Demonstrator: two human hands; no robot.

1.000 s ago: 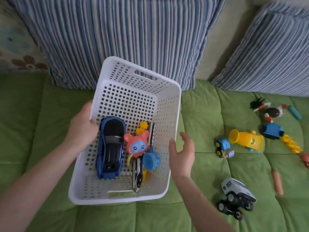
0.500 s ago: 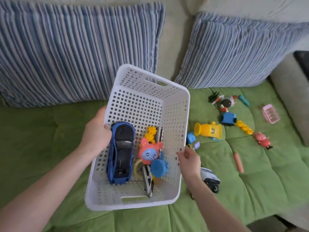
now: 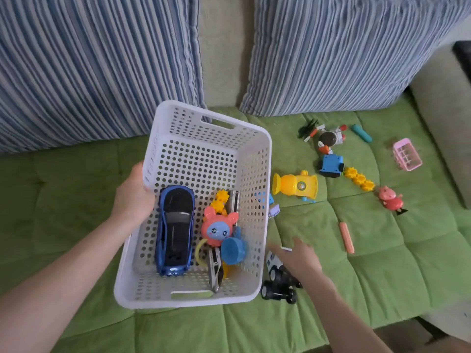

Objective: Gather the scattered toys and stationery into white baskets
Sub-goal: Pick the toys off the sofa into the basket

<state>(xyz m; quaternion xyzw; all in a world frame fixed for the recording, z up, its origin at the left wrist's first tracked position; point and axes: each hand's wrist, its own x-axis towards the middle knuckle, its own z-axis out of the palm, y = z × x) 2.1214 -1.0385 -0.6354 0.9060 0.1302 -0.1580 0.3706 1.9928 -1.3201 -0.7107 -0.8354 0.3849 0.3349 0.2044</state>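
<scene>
My left hand (image 3: 132, 200) grips the left rim of a white perforated basket (image 3: 193, 300) on the green sofa. Inside lie a blue toy car (image 3: 174, 230), a pink round-faced toy (image 3: 218, 229), a blue cup-shaped toy (image 3: 233, 250), yellow gears (image 3: 219, 201) and a silver train (image 3: 214, 272). My right hand (image 3: 297, 258), fingers apart and blurred, hovers just right of the basket, over a white and black monster truck (image 3: 279, 282). It holds nothing.
Scattered on the sofa to the right: a yellow toy (image 3: 295, 186), blue block car (image 3: 330, 165), yellow gear chain (image 3: 359, 178), pink pig figure (image 3: 391, 200), orange stick (image 3: 346, 236), small pink basket (image 3: 406, 154), teal piece (image 3: 362, 133), astronaut toy (image 3: 328, 138). Striped cushions stand behind.
My right hand has left the basket's right rim and moved right and down over the monster truck. The view has shifted right. My left hand keeps its hold.
</scene>
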